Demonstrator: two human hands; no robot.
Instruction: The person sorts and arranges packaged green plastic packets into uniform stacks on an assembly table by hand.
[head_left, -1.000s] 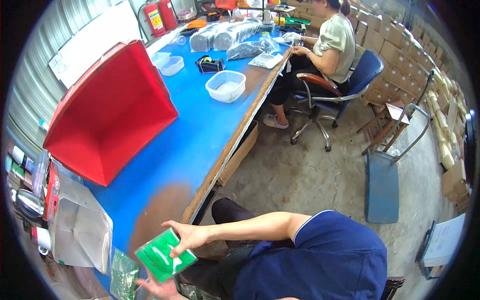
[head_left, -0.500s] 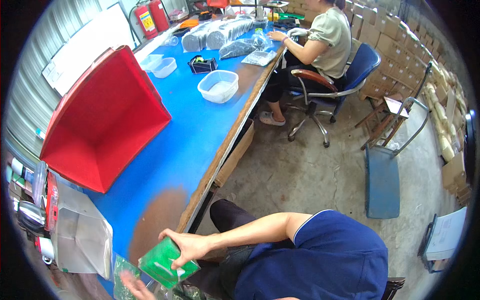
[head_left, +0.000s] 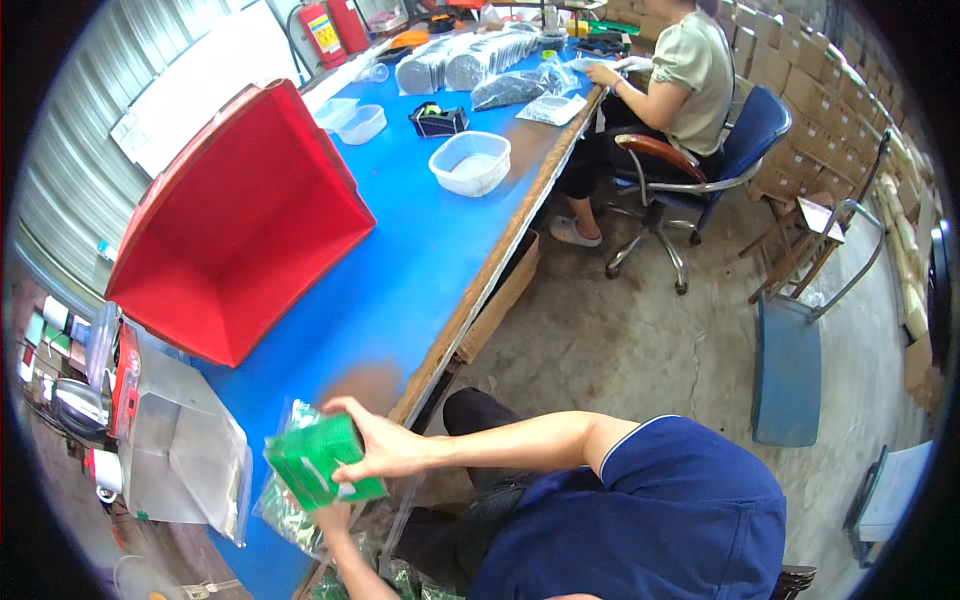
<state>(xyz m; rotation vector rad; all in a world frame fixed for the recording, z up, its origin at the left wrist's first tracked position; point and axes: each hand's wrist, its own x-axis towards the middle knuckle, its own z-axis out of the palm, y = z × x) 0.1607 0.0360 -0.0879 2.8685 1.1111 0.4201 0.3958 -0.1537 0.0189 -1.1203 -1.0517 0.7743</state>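
Note:
A green, block-shaped pack (head_left: 312, 462) with a clear wrapping is held over the near corner of the blue table. My right hand (head_left: 378, 440) grips it from the right, thumb on the face toward me and fingers over the upper edge. Below and behind the pack is my left hand (head_left: 335, 518); its fingers are hidden, so its hold does not show. Around the pack's left side and underneath is a crinkled clear plastic bag (head_left: 285, 512) with green bits showing. More clear-and-green packets (head_left: 402, 578) lie low by my lap.
A large red bin (head_left: 225, 250) lies tipped on the blue table (head_left: 400, 290). Left of my hands sits a greyish clear bin (head_left: 180, 450). Farther along are a plastic tub (head_left: 470, 165), a tape dispenser (head_left: 438, 120) and bagged discs (head_left: 465, 62). A seated person (head_left: 690, 90) works at the far right.
The green pack has risen slightly and turned in my right hand. My left hand has moved right, from beside the pack to underneath it. The view has shifted, moving the scene rightward.

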